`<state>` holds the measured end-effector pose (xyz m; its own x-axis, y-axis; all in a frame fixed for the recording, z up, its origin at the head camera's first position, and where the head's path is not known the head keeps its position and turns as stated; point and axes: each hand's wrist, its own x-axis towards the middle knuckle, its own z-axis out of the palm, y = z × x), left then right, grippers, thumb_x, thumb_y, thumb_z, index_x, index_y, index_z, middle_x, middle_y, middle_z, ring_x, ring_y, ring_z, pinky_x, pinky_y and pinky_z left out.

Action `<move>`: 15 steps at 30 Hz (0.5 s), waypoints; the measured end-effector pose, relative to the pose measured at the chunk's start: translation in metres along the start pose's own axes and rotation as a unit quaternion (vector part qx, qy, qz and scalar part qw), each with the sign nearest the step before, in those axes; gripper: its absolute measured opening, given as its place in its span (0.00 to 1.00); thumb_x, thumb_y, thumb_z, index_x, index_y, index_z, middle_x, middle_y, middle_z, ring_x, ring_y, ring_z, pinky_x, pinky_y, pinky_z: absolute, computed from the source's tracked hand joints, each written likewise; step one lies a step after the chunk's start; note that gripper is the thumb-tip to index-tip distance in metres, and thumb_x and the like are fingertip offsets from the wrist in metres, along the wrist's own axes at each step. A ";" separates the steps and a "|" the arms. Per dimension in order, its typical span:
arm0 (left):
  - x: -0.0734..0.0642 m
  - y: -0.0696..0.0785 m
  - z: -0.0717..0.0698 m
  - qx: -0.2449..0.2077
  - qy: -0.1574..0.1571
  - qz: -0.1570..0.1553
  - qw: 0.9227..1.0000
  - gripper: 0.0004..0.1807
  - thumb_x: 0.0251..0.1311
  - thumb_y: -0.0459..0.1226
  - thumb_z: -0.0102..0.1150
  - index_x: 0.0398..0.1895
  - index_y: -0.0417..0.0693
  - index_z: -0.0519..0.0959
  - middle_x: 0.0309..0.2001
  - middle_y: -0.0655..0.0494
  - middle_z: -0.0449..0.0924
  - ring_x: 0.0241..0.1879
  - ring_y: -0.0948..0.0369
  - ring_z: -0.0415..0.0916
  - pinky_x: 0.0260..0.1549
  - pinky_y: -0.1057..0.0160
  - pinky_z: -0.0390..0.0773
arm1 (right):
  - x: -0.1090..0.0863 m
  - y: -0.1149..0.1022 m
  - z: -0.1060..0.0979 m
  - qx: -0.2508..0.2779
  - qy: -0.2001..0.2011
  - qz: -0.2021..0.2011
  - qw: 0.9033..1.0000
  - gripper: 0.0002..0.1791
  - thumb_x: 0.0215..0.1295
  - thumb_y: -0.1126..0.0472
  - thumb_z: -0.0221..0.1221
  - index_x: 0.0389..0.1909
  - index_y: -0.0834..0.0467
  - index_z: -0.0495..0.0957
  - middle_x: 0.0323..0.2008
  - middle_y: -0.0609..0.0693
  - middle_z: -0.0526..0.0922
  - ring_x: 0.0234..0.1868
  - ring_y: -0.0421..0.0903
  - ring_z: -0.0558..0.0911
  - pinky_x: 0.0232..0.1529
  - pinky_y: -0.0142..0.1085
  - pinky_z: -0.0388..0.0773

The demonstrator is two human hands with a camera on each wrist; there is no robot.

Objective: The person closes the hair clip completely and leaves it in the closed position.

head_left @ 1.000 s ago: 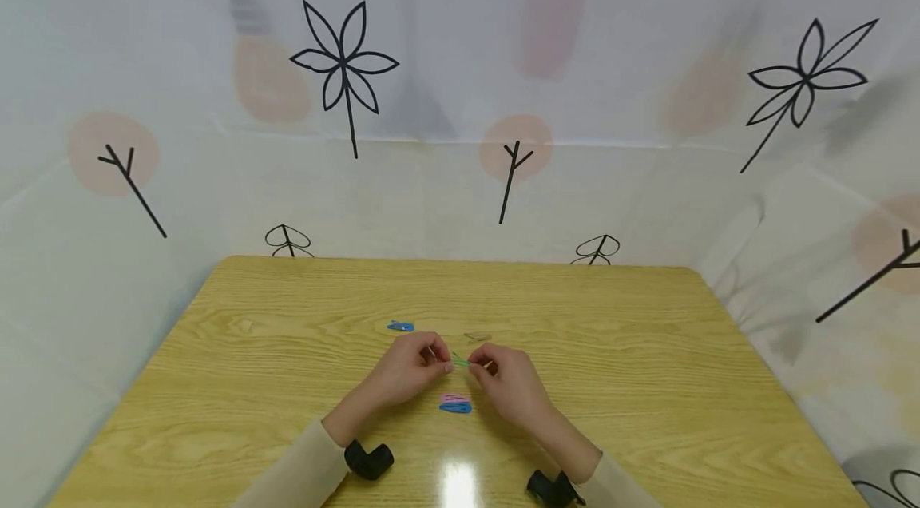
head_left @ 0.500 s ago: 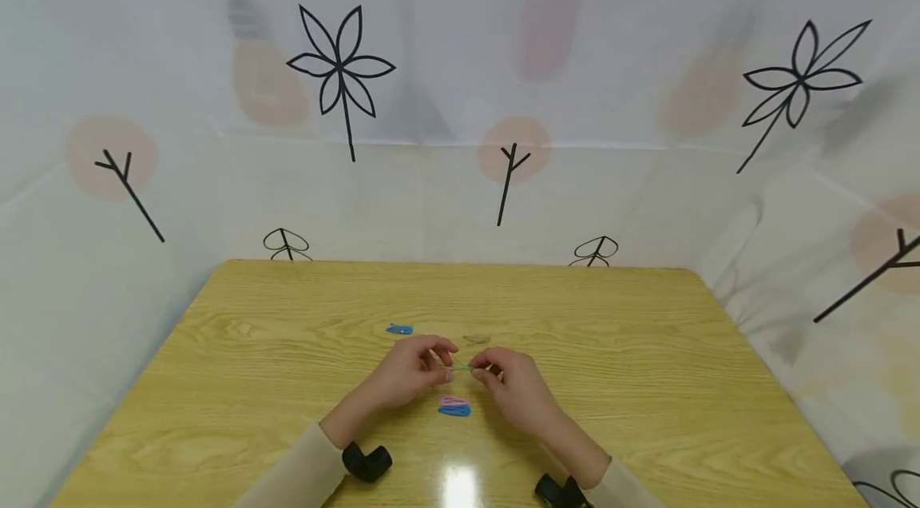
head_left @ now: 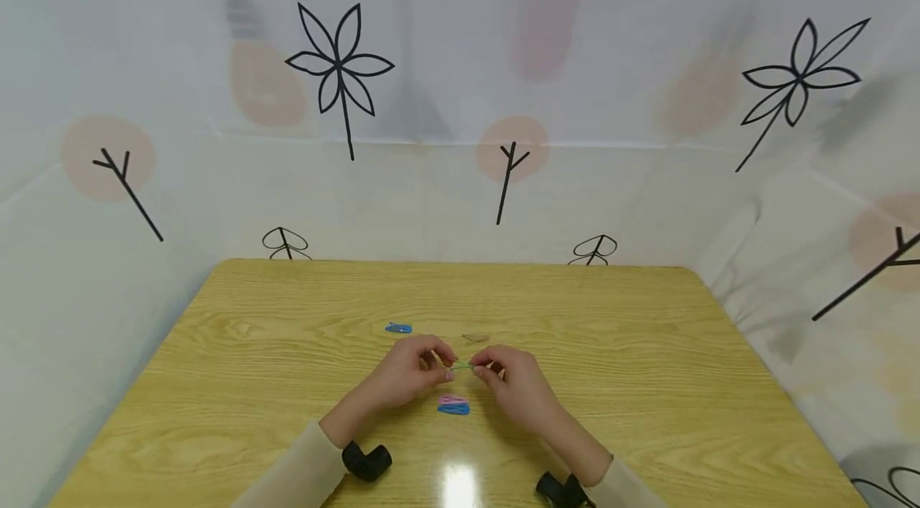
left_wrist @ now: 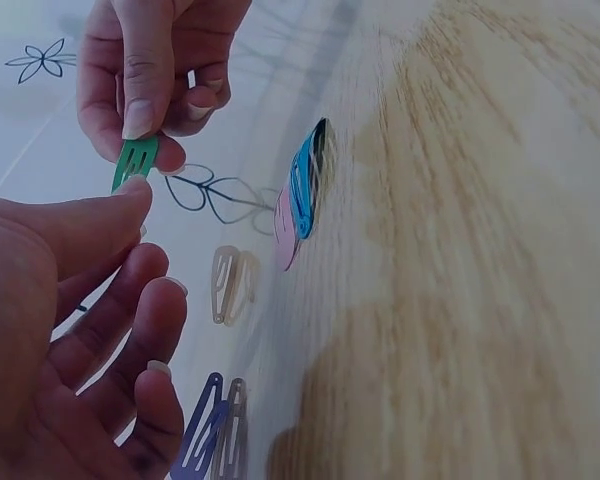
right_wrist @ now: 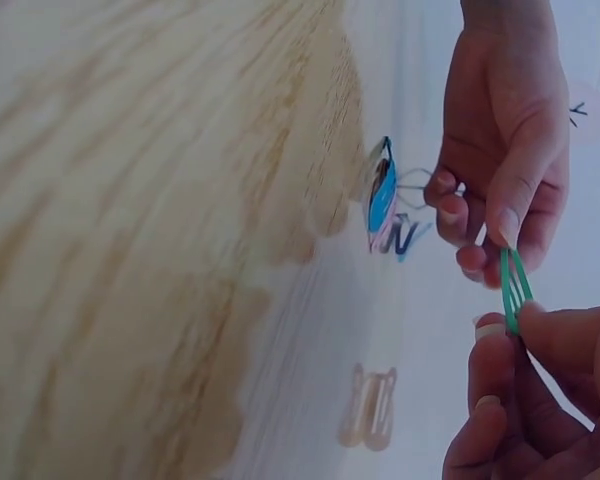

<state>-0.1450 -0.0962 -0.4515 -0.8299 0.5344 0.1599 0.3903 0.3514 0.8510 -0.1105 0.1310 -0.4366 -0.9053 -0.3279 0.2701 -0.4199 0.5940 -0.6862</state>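
A green snap hair clip [head_left: 462, 366] is stretched between my two hands, above the table. My left hand [head_left: 408, 371] pinches one end between thumb and finger; in the left wrist view its other fingers are loosely curled. The opposite end of the green clip [right_wrist: 514, 292] is pinched by my right hand [head_left: 519, 386]. Nearer to me on the table, below the hands, lie a pink hair clip [head_left: 454, 399] and a blue hair clip [head_left: 454, 410] side by side, touching.
Beyond the hands lie a beige hair clip [head_left: 475, 338] and, farther left, another blue hair clip [head_left: 398, 327]. All rest on a wood-grain table [head_left: 287, 308]. A patterned white cloth [head_left: 424, 196] hangs behind the table's far edge.
My right hand and wrist have shifted slightly right. The left fingers have spread a little from the thumb, and the green hair clip has tilted. The clips on the table lie as before.
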 end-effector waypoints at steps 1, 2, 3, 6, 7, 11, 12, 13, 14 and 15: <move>0.000 0.000 0.000 -0.001 0.000 0.001 1.000 0.06 0.63 0.37 0.68 0.42 0.54 0.83 0.39 0.65 0.80 0.35 0.63 0.77 0.35 0.62 0.77 | 0.000 0.000 0.000 0.001 0.000 0.002 1.000 0.05 0.67 0.67 0.63 0.38 0.54 0.84 0.34 0.41 0.83 0.32 0.37 0.78 0.31 0.32 0.76; 0.000 -0.001 0.000 -0.002 0.001 0.002 1.000 0.06 0.63 0.37 0.68 0.41 0.53 0.83 0.38 0.65 0.80 0.35 0.63 0.77 0.35 0.62 0.77 | 0.000 -0.001 0.000 0.003 0.000 0.004 1.000 0.05 0.67 0.67 0.63 0.38 0.54 0.84 0.34 0.41 0.83 0.32 0.37 0.78 0.31 0.32 0.76; 0.001 -0.001 0.001 -0.002 0.002 0.002 1.000 0.05 0.63 0.37 0.68 0.40 0.53 0.83 0.38 0.66 0.80 0.35 0.63 0.77 0.35 0.63 0.77 | 0.000 -0.001 -0.001 0.004 0.000 0.005 1.000 0.05 0.67 0.67 0.63 0.38 0.54 0.84 0.34 0.41 0.83 0.32 0.37 0.78 0.30 0.33 0.76; 0.001 -0.001 0.001 -0.003 0.002 0.001 1.000 0.04 0.63 0.38 0.68 0.39 0.53 0.83 0.37 0.66 0.80 0.34 0.64 0.76 0.33 0.63 0.77 | 0.000 -0.002 -0.001 0.008 0.000 0.007 1.000 0.04 0.68 0.66 0.63 0.38 0.54 0.84 0.33 0.43 0.83 0.31 0.37 0.78 0.30 0.33 0.75; 0.001 -0.001 0.001 -0.002 0.002 0.000 1.000 0.04 0.63 0.38 0.68 0.39 0.53 0.83 0.37 0.66 0.80 0.34 0.64 0.76 0.33 0.63 0.77 | 0.000 -0.003 -0.001 0.010 -0.001 0.008 1.000 0.04 0.68 0.66 0.62 0.38 0.54 0.84 0.33 0.44 0.84 0.31 0.37 0.78 0.30 0.33 0.75; 0.000 -0.001 0.002 -0.001 0.005 -0.008 1.000 0.02 0.64 0.39 0.67 0.37 0.53 0.83 0.36 0.66 0.79 0.35 0.64 0.76 0.32 0.63 0.77 | 0.000 -0.003 -0.001 0.014 -0.005 0.010 1.000 0.04 0.69 0.66 0.62 0.38 0.55 0.84 0.34 0.47 0.84 0.31 0.38 0.78 0.30 0.33 0.75; 0.000 -0.001 0.002 -0.001 0.006 -0.011 1.000 0.02 0.64 0.39 0.67 0.37 0.53 0.83 0.36 0.66 0.79 0.35 0.64 0.76 0.32 0.62 0.77 | 0.000 -0.003 -0.001 0.015 -0.006 0.011 1.000 0.04 0.69 0.66 0.62 0.38 0.55 0.84 0.34 0.47 0.84 0.31 0.38 0.78 0.30 0.33 0.75; 0.000 0.000 0.002 -0.003 0.007 -0.014 1.000 0.02 0.64 0.40 0.66 0.36 0.53 0.83 0.35 0.66 0.79 0.35 0.63 0.76 0.32 0.62 0.77 | 0.000 -0.002 -0.001 0.016 -0.007 0.012 1.000 0.04 0.69 0.65 0.62 0.38 0.55 0.84 0.34 0.47 0.84 0.31 0.38 0.78 0.30 0.33 0.75; -0.001 0.000 0.002 -0.004 0.007 -0.016 1.000 0.02 0.64 0.40 0.66 0.36 0.53 0.83 0.35 0.66 0.79 0.34 0.63 0.76 0.32 0.62 0.76 | 0.000 -0.002 -0.001 0.018 -0.007 0.013 1.000 0.04 0.69 0.65 0.62 0.39 0.55 0.84 0.34 0.48 0.84 0.30 0.38 0.77 0.29 0.33 0.75; -0.001 0.000 0.002 -0.006 0.007 -0.018 1.000 0.03 0.64 0.40 0.66 0.36 0.52 0.83 0.35 0.66 0.79 0.34 0.63 0.76 0.32 0.62 0.76 | -0.001 -0.002 -0.001 0.020 -0.007 0.015 1.000 0.04 0.69 0.65 0.62 0.38 0.54 0.84 0.34 0.48 0.84 0.30 0.37 0.77 0.29 0.33 0.75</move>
<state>-0.1432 -0.0949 -0.4529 -0.8490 0.5107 0.1360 0.3554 0.3613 0.8621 -0.1091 0.1305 -0.4352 -0.9160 -0.3216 0.2400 -0.3902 0.5744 -0.7196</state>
